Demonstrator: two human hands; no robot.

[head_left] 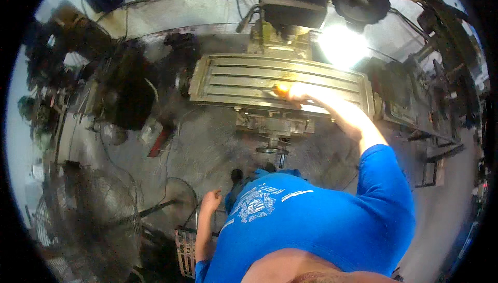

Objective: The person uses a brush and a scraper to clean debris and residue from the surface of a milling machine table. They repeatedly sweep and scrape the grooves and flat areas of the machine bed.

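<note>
My right arm reaches over the long metal machine table (285,67), which has several slots running along it. In the glare, my right hand (299,93) is closed around a small orange-handled tool (281,91) near the table's front edge. The tool's far end points left over the slots and is too blurred to name. Low at my left side hangs my left hand (211,199), away from the machine. Its fingers are curled in, and nothing shows in them.
A handwheel with a crank (272,151) sticks out below the table toward me. Bright lamp light (342,46) shines at the back right. The dark machine head (295,0) stands behind the table. At the lower left is a large caged fan (88,221).
</note>
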